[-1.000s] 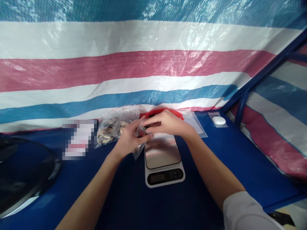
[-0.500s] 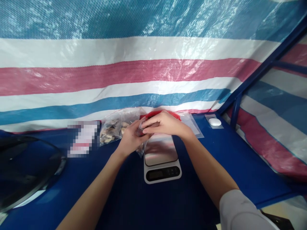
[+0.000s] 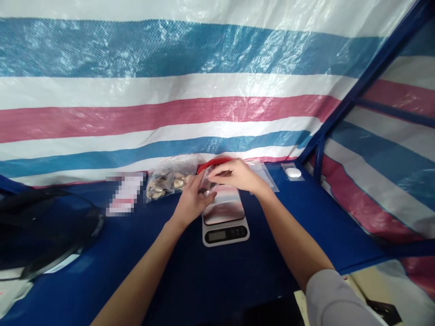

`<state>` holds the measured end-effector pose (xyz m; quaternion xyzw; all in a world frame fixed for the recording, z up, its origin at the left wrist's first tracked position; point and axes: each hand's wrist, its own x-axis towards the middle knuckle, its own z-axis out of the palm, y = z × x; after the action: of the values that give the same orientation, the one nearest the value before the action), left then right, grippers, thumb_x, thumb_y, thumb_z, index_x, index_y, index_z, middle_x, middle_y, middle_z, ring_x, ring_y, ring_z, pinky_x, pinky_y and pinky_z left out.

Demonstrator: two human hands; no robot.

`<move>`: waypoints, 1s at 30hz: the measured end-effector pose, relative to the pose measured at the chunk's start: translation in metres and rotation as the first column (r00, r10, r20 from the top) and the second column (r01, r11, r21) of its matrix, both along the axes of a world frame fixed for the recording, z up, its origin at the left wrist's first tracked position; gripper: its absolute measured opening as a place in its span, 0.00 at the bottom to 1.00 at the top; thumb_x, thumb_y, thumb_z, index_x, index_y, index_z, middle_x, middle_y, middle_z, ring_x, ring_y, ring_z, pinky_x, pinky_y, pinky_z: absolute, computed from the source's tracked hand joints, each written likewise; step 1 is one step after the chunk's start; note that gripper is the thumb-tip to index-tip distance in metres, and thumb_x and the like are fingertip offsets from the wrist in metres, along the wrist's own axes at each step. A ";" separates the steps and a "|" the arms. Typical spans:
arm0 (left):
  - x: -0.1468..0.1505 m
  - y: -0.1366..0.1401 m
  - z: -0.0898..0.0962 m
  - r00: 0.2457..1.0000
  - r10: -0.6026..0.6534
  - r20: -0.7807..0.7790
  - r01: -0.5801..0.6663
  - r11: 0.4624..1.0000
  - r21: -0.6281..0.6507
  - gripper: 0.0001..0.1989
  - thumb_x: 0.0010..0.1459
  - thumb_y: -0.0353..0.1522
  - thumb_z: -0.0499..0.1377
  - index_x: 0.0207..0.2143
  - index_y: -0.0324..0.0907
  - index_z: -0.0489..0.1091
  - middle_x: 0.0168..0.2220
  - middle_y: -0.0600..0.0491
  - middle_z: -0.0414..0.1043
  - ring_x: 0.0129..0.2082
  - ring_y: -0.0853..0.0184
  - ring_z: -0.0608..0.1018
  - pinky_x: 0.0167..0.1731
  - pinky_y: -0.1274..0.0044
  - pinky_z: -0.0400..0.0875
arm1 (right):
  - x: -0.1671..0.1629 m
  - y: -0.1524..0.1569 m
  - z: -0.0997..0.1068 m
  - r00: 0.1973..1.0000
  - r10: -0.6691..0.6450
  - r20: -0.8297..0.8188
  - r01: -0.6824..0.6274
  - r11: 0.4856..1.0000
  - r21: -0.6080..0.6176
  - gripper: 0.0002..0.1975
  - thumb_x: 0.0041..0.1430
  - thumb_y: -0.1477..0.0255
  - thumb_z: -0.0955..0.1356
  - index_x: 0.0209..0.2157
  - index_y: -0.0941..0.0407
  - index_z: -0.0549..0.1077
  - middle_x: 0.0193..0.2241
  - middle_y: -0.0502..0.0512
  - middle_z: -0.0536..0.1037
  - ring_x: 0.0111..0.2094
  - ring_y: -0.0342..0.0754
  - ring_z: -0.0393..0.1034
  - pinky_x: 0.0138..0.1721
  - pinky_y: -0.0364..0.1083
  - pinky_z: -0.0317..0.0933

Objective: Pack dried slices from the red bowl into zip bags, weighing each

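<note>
My left hand (image 3: pixel 193 200) is curled around a small clear plastic bag (image 3: pixel 208 177), above the back left part of a kitchen scale (image 3: pixel 224 213). My right hand (image 3: pixel 240 175) pinches the same bag at its upper right side with thumb and fingertips. Whatever is in the bag is mostly hidden by my fingers. The scale has a shiny plate and a dark display panel facing me. Just left of my left hand lie clear bags of brownish, dried-looking pieces (image 3: pixel 165 182). Behind my hands shows the rim of a red container (image 3: pixel 217 161).
Flat clear bags (image 3: pixel 267 175) lie right of the scale. Farther right, a white rounded object (image 3: pixel 293 172) rests on a small clear bag. A blurred-out paper (image 3: pixel 126 194) and a large black object (image 3: pixel 50 231) are at left. Striped sheeting (image 3: pixel 170 108) hangs behind the blue table (image 3: pixel 326 226).
The camera view has shifted slightly, so the table items appear moved. My right fingers have drawn back a little from my left hand, and my left fingers have straightened somewhat.
</note>
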<state>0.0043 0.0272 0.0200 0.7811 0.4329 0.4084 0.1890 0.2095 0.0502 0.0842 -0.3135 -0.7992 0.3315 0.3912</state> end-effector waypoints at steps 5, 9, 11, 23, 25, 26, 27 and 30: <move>-0.009 -0.008 -0.007 0.998 -0.002 -0.068 0.003 1.000 0.025 0.32 0.59 0.41 0.64 0.64 0.43 0.63 0.62 0.41 0.65 0.62 0.53 0.69 0.62 0.60 0.66 | 0.022 -0.015 -0.023 0.986 -0.089 -0.141 0.070 0.989 -0.133 0.11 0.53 0.64 0.75 0.35 0.55 0.83 0.34 0.54 0.84 0.37 0.50 0.78 0.43 0.48 0.71; -0.014 -0.017 -0.013 0.992 -0.003 -0.125 0.009 0.999 0.051 0.31 0.60 0.42 0.63 0.63 0.43 0.66 0.62 0.41 0.66 0.64 0.52 0.68 0.64 0.60 0.63 | 0.038 -0.028 -0.049 0.957 -0.200 -0.208 0.135 0.947 -0.292 0.13 0.50 0.61 0.77 0.34 0.55 0.83 0.33 0.54 0.84 0.36 0.49 0.79 0.43 0.48 0.72; -0.016 -0.022 -0.017 0.991 0.000 -0.136 0.008 0.998 0.060 0.28 0.62 0.42 0.61 0.62 0.44 0.67 0.62 0.42 0.68 0.63 0.54 0.70 0.65 0.59 0.63 | 0.046 -0.032 -0.062 0.948 -0.237 -0.211 0.153 0.925 -0.348 0.14 0.50 0.60 0.77 0.34 0.55 0.83 0.33 0.54 0.84 0.35 0.49 0.79 0.42 0.48 0.73; -0.013 -0.026 -0.023 0.991 0.004 -0.135 0.000 0.999 0.034 0.24 0.66 0.44 0.56 0.58 0.41 0.71 0.61 0.42 0.70 0.61 0.56 0.72 0.64 0.61 0.65 | 0.076 -0.041 -0.091 0.918 -0.338 -0.209 0.205 0.854 -0.479 0.19 0.47 0.58 0.78 0.37 0.57 0.83 0.34 0.54 0.84 0.34 0.48 0.78 0.40 0.48 0.74; -0.018 -0.026 -0.021 0.992 0.041 -0.121 -0.034 0.998 0.056 0.24 0.66 0.44 0.55 0.58 0.41 0.71 0.61 0.42 0.70 0.61 0.56 0.72 0.64 0.61 0.65 | 0.083 -0.043 -0.090 0.911 -0.373 -0.176 0.268 0.859 -0.435 0.21 0.50 0.56 0.76 0.39 0.57 0.82 0.37 0.55 0.84 0.37 0.51 0.79 0.42 0.50 0.74; -0.021 -0.027 -0.021 0.991 0.068 -0.114 -0.060 0.996 0.067 0.24 0.66 0.44 0.55 0.59 0.41 0.71 0.61 0.42 0.71 0.61 0.56 0.73 0.64 0.61 0.65 | 0.088 -0.044 -0.090 0.902 -0.407 -0.145 0.326 0.862 -0.389 0.21 0.52 0.56 0.75 0.40 0.57 0.82 0.38 0.56 0.84 0.39 0.52 0.79 0.44 0.51 0.74; -0.026 -0.027 -0.022 0.989 0.095 -0.112 -0.086 0.993 0.078 0.24 0.66 0.43 0.55 0.59 0.41 0.70 0.60 0.42 0.71 0.61 0.56 0.73 0.63 0.60 0.65 | 0.092 -0.046 -0.090 0.889 -0.446 -0.102 0.394 0.860 -0.323 0.20 0.54 0.56 0.74 0.41 0.56 0.82 0.39 0.56 0.84 0.41 0.53 0.79 0.46 0.52 0.74; -0.042 -0.030 -0.029 0.974 0.154 -0.166 -0.137 0.984 0.112 0.22 0.67 0.42 0.53 0.57 0.42 0.71 0.58 0.42 0.73 0.59 0.56 0.75 0.62 0.60 0.67 | 0.103 -0.053 -0.091 0.830 -0.546 0.115 0.551 0.835 -0.015 0.16 0.62 0.58 0.69 0.43 0.52 0.82 0.45 0.55 0.84 0.47 0.55 0.78 0.53 0.53 0.70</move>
<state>-0.0374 -0.0027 -0.0087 0.7883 0.4830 0.3725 0.0807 0.3121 -0.0026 -0.0073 -0.5557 -0.6872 0.2073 0.4194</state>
